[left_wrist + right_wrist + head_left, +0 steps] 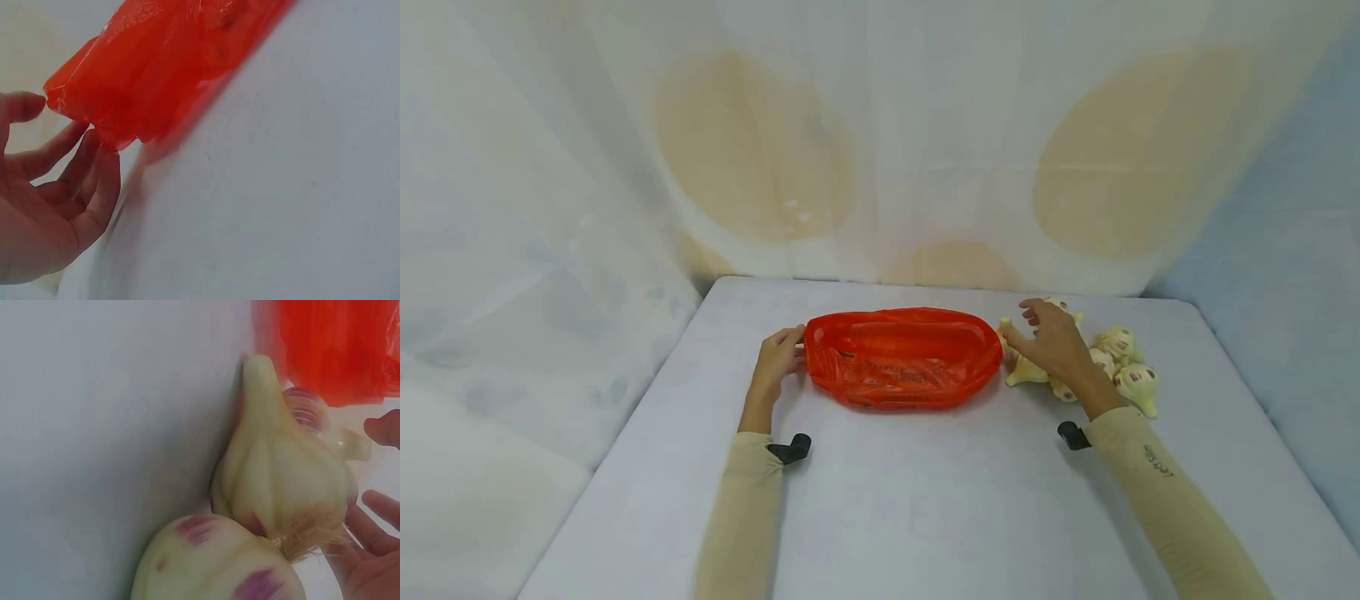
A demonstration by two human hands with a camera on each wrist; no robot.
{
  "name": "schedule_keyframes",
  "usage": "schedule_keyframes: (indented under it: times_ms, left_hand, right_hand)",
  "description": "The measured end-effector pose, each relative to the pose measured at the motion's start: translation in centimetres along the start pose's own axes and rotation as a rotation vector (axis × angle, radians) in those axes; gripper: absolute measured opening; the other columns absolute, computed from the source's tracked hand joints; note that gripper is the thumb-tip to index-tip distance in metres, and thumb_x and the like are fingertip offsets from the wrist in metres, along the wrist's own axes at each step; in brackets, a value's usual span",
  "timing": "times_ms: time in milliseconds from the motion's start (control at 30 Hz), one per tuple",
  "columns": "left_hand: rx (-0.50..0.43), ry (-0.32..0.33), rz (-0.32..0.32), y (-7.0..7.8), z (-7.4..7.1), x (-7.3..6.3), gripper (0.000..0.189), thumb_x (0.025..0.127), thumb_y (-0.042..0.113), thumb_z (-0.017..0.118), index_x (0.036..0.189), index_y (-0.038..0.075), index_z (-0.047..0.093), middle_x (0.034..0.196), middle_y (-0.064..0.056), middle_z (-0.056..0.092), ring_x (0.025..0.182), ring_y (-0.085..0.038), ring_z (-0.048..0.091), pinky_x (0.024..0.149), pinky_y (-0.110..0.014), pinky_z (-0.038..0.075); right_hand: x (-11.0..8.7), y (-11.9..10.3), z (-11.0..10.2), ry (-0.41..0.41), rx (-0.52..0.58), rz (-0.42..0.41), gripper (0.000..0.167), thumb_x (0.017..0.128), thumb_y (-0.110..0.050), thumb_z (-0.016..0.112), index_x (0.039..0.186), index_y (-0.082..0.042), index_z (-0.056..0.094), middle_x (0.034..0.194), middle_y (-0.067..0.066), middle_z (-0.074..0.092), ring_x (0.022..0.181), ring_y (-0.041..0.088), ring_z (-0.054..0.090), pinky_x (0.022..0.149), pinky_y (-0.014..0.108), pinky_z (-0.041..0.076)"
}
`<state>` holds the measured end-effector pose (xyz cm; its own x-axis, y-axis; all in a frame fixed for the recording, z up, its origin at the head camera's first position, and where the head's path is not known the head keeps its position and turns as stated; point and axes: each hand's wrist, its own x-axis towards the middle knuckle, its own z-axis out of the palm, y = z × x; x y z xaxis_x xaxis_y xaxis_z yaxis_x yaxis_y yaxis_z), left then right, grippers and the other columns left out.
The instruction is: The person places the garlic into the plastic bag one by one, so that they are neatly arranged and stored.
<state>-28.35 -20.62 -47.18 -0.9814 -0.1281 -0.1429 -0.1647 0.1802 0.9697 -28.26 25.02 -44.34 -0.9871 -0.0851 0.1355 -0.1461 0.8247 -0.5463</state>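
A red plastic bag [902, 371] lies on the table with its mouth spread wide, dark print showing on its side. At its left end my left hand [771, 362] holds the rim; in the left wrist view thumb and fingertips meet the bag's edge [137, 81]. Over a pile of garlic bulbs [1138, 385] right of the bag is my right hand [1054, 340], its fingers loosely bent and apart. Close beside it in the right wrist view are a pale garlic bulb [281, 469] with dry roots and a purple-streaked one [212, 562].
The white-covered table [910, 492] has its back edge just behind the bag. White sheeting with tan round patches [1120, 158] hangs behind, and more sheeting [512, 292] stands along both sides. A black wrist mount [790, 448] sits on each sleeve.
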Motion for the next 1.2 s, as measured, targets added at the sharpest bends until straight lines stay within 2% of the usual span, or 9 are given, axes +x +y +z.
schedule_keyframes:
  times_ms: [133, 233, 333, 500, 733, 933, 1033, 1200]
  left_hand:
    - [-0.052, -0.020, -0.004, -0.6, -0.2, 0.3, 0.057, 0.094, 0.055, 0.055, 0.126, 0.008, 0.062, 0.124, -0.011, 0.061, 0.102, -0.026, 0.064, 0.084, -0.034, 0.056]
    - [-0.112, -0.035, -0.021, -0.9, -0.5, 0.3, 0.058, 0.091, 0.055, 0.060, 0.126, 0.009, 0.062, 0.122, -0.011, 0.061, 0.103, -0.026, 0.064, 0.082, -0.034, 0.057]
    - [-0.166, -0.050, -0.023, -1.0, -0.5, 0.3, 0.054, 0.090, 0.048, 0.066, 0.127, 0.009, 0.061, 0.120, -0.011, 0.063, 0.101, -0.024, 0.065, 0.082, -0.034, 0.057]
    - [-0.200, -0.076, -0.015, -1.2, -0.6, -0.2, 0.048, 0.091, 0.035, 0.070, 0.128, 0.007, 0.060, 0.119, -0.010, 0.061, 0.097, -0.020, 0.065, 0.081, -0.034, 0.057]
    - [-0.223, -0.087, 0.012, -1.7, -0.3, -0.2, 0.045, 0.090, 0.024, 0.072, 0.128, 0.005, 0.060, 0.124, -0.013, 0.058, 0.095, -0.020, 0.066, 0.080, -0.032, 0.057]
    - [-0.209, -0.079, 0.027, -2.1, -0.3, -0.2, 0.041, 0.091, 0.024, 0.071, 0.126, 0.006, 0.061, 0.123, -0.012, 0.059, 0.095, -0.022, 0.065, 0.080, -0.033, 0.057]
    - [-0.207, -0.076, 0.033, -2.2, -0.3, -0.1, 0.041, 0.091, 0.024, 0.071, 0.126, 0.007, 0.061, 0.123, -0.012, 0.059, 0.096, -0.023, 0.065, 0.081, -0.033, 0.057]
    - [-0.220, -0.071, 0.040, -2.4, -0.3, 0.0, 0.041, 0.091, 0.023, 0.071, 0.126, 0.007, 0.061, 0.122, -0.013, 0.059, 0.096, -0.022, 0.065, 0.081, -0.033, 0.057]
  right_hand:
    - [0.2, 0.0, 0.3, -0.027, 0.015, 0.013, 0.070, 0.087, -0.044, 0.067, 0.138, -0.001, 0.044, 0.129, 0.023, 0.055, 0.113, 0.040, 0.053, 0.086, 0.056, 0.052]
    - [0.3, 0.0, 0.5, -0.055, 0.034, 0.025, 0.071, 0.086, -0.041, 0.069, 0.138, -0.002, 0.044, 0.129, 0.023, 0.055, 0.113, 0.040, 0.053, 0.085, 0.056, 0.052]
    - [0.3, 0.0, 0.5, -0.083, 0.048, 0.027, 0.073, 0.084, -0.038, 0.071, 0.140, -0.002, 0.042, 0.128, 0.023, 0.055, 0.113, 0.040, 0.053, 0.085, 0.056, 0.053]
    - [0.4, 0.0, 0.8, -0.099, 0.058, 0.039, 0.074, 0.081, -0.035, 0.073, 0.140, -0.003, 0.042, 0.125, 0.022, 0.057, 0.109, 0.038, 0.055, 0.084, 0.054, 0.053]
    - [0.6, 0.5, 1.4, -0.098, 0.028, 0.022, 0.068, 0.081, -0.033, 0.072, 0.135, -0.002, 0.047, 0.125, 0.020, 0.057, 0.110, 0.037, 0.055, 0.087, 0.054, 0.052]
    - [0.9, 0.6, 1.5, -0.090, 0.044, -0.003, 0.059, 0.081, -0.027, 0.070, 0.132, -0.003, 0.052, 0.125, 0.018, 0.057, 0.111, 0.036, 0.055, 0.089, 0.054, 0.050]
    - [1.0, 0.5, 1.6, -0.098, 0.050, -0.015, 0.058, 0.080, -0.024, 0.071, 0.132, -0.003, 0.054, 0.125, 0.018, 0.057, 0.111, 0.036, 0.054, 0.089, 0.055, 0.050]
    - [1.1, 0.4, 1.8, -0.113, -0.002, -0.028, 0.064, 0.079, -0.026, 0.075, 0.133, 0.002, 0.054, 0.125, 0.021, 0.058, 0.110, 0.037, 0.053, 0.091, 0.056, 0.048]
